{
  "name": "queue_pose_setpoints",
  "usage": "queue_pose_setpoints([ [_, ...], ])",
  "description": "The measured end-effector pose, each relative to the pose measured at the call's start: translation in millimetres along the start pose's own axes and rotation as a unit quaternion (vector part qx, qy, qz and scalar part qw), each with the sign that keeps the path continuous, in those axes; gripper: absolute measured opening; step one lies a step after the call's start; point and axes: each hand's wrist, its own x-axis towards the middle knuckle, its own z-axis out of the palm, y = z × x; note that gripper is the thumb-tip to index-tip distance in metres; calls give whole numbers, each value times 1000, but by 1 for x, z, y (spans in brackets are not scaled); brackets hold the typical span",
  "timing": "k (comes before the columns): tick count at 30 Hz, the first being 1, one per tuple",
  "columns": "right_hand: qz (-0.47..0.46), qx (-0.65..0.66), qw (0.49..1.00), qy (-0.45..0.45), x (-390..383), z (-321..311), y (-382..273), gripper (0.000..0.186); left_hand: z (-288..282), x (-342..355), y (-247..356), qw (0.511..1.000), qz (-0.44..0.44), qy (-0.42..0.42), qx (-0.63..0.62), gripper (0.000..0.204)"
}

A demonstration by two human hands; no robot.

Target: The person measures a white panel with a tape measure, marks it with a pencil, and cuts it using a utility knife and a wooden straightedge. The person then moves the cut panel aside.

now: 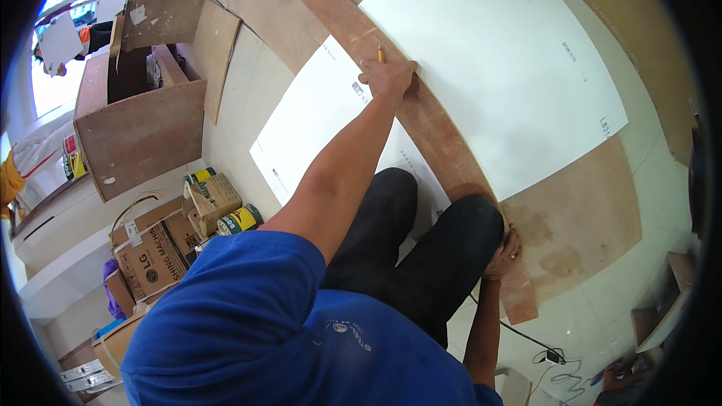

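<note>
A long reddish-brown wooden plank (432, 124) lies slantwise across a large white sheet (496, 75). More of the white sheet (308, 124) shows on the plank's left side. Toward the plank's far half, my left hand (389, 77) presses down on it, and a short yellow pencil (380, 54) sticks up between the fingers. My right hand (504, 254) is at the near end beside my knee, its fingers curled at the plank's right edge. My knee rests on or just over the plank and hides part of it.
Brown boards (579, 218) lie under the white sheet. At left stand a wooden cabinet carcass (143, 128), a cardboard box (158, 256) and paint cans (241, 219). A black cable (519, 331) runs along the floor at lower right. Another person (64, 45) is at the far left.
</note>
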Motion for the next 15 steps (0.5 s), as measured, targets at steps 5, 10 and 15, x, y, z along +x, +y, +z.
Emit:
queue_pose_setpoints([
  [5,-10,-6,1000,1,4,0,1,58,1,1,-1,1000,14,-2,-9,129],
  [10,-4,11,1000,-9,5,1,1,57,4,6,-4,999,29,15,6,128],
  [15,-4,3,1000,-4,3,1,1,61,5,5,-2,999,26,18,17,128],
])
